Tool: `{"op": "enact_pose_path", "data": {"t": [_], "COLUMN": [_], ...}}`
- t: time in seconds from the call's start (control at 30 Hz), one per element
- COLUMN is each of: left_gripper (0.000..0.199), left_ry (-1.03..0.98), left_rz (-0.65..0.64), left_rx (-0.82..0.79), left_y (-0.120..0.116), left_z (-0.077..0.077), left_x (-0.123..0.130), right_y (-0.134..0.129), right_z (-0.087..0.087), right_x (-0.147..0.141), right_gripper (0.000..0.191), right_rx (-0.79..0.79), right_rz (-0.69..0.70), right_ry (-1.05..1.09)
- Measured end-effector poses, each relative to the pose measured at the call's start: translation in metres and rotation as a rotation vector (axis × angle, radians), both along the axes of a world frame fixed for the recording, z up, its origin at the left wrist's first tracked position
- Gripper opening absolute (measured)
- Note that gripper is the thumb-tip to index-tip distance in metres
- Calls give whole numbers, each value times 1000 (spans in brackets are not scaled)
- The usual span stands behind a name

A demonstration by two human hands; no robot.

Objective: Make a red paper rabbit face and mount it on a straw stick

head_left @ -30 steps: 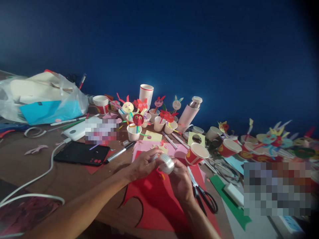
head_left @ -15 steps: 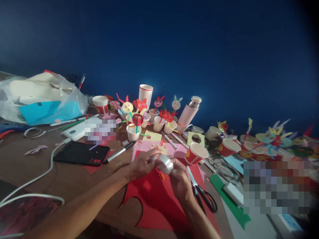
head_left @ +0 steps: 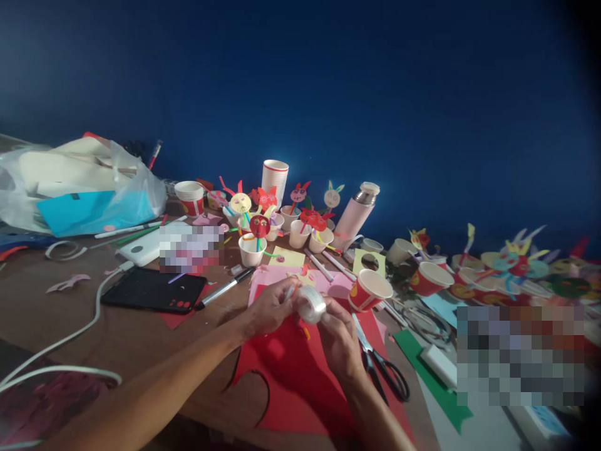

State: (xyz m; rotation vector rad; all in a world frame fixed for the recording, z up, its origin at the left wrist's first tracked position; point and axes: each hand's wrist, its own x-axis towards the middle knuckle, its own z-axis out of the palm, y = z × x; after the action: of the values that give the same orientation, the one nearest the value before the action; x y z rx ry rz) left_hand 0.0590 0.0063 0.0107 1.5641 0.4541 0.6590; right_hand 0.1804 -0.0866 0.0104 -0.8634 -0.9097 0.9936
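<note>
A roll of clear tape (head_left: 312,304) is held between my two hands above red paper (head_left: 291,388). My right hand (head_left: 339,335) grips the roll from its right side. On the other side, my left hand (head_left: 272,305) is closed in a pinch close to the roll; what lies between its fingertips is too small to make out. A small orange and pink piece (head_left: 305,331) shows just below the roll. Pink paper (head_left: 263,279) lies behind my hands.
Black-handled scissors (head_left: 385,369) lie right of my right hand, near a red and white cup (head_left: 370,290). Cups with paper faces, a pink flask (head_left: 354,219) and cup stack (head_left: 275,181) stand behind. Left are a marker (head_left: 225,288), black phone (head_left: 153,290) and white cable (head_left: 98,294).
The tape roll has turned slightly, showing more of its face, and shifted a little to the left. Both hands stay in nearly the same place.
</note>
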Motion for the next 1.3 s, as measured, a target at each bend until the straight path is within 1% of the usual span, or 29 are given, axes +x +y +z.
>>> {"op": "enact_pose_path", "data": {"t": [0.1,0.2,0.3,0.37,0.4,0.47,0.53,0.6,0.67,0.77,0.87,0.97,1.07,1.2,1.3], "left_gripper": [35,39,40,38,37,37,41,41,37,29,25,19,14,10,8], "left_ry": [-21,-44,-71,-72,-64,-45,-36,2,60,110,144,164,185,219,202], "left_rz": [-15,-51,-32,-29,-47,-99,-113,-58,36,132,137,45,-65,-82,-76], "left_rx": [-58,-123,-152,-153,-159,-174,-165,-115,-47,33,117,160,112,97,92], "left_y": [1,2,1,0,0,0,2,7,12,18,19,15,13,13,14], "left_z": [-1,-1,1,5,8,14,21,26,30,32,33,33,33,32,31], "left_x": [3,5,5,3,2,-2,-6,-9,-13,-17,-19,-18,-18,-18,-19], "right_y": [-1,-2,-3,-3,-3,-3,-3,-2,0,2,3,5,4,2,3], "right_z": [1,1,0,0,0,0,0,0,0,-1,-3,-7,-14,-19,-16], "right_x": [0,-1,-2,-1,0,4,10,16,21,24,23,20,19,18,18], "right_gripper": [11,15,18,16,16,17,19,22,26,27,26,26,22,23,21], "right_rx": [14,4,31,39,33,26,48,96,142,186,194,208,193,83,123], "right_rz": [-33,-73,-124,-152,-169,-215,-288,-371,-416,-393,-329,-278,-280,-305,-268], "right_ry": [-170,-337,-448,-510,-550,-670,-810,-928,-1020,-1133,-1234,-1276,-1219,-1078,-1058]}}
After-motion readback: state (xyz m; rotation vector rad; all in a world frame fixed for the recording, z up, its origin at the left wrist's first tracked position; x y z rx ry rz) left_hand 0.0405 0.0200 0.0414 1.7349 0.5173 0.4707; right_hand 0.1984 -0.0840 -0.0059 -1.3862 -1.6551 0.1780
